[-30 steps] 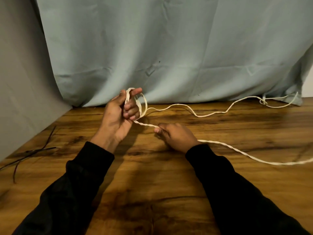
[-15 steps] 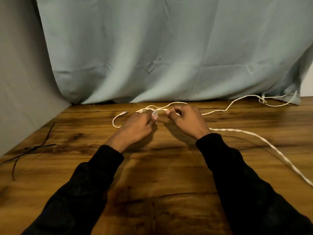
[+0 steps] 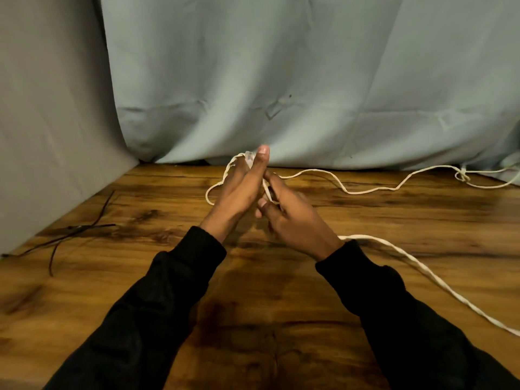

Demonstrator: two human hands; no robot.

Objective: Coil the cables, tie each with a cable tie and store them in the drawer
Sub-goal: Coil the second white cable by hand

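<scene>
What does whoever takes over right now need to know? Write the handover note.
Left hand: raised, fingers fairly straight, the cable end with its clear plug pinned by the thumb, one loop hanging to its left.
Right hand: fingers curled round the cable just beside the left hand.
Cable: mostly loose on the table; one run trails back right to a knot by the cloth, another passes under the right wrist and off the right edge.
Cable ties: black, lying at the left, untouched.
Done: coiling barely begun.
Left: finish the coil, tie it, store it. No drawer in view.

left hand point(image 3: 237, 190) raised, right hand point(image 3: 292, 218) curled — hands touching
</scene>
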